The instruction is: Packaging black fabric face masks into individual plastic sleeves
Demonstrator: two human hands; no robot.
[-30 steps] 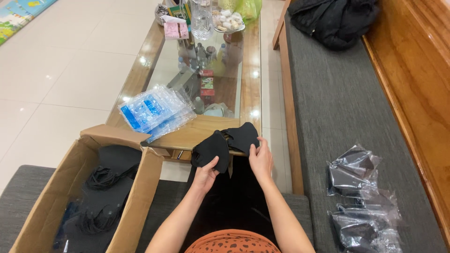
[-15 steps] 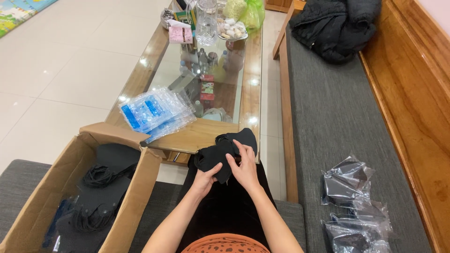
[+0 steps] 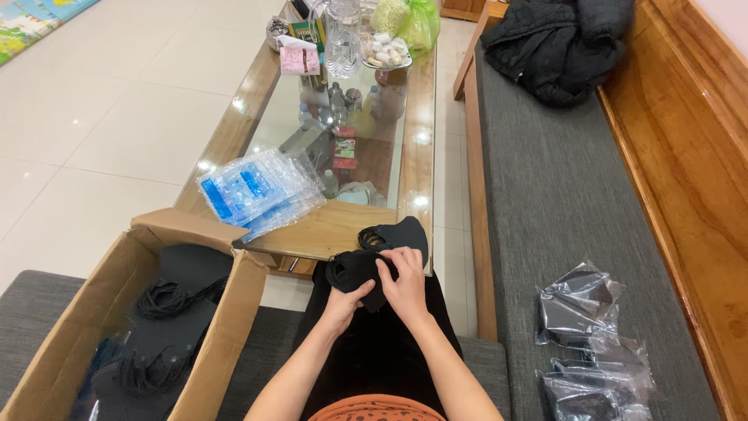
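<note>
Head view showed our left hand (image 3: 347,300) and right hand (image 3: 405,282) clamped on seemingly soft, light black masks (image 3: 374,253), best pinched at the edges.

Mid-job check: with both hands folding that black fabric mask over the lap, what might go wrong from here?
1. The black fabric mask with thin ear loops is held by the left hand and right hand above the lap, not on a surface; a loop may slip free and spoil the fold.
2. The stack of clear plastic bags with blue print overhangs the edge of the wooden, glass-topped table; a nudge might tip it into the open cardboard box.
</note>
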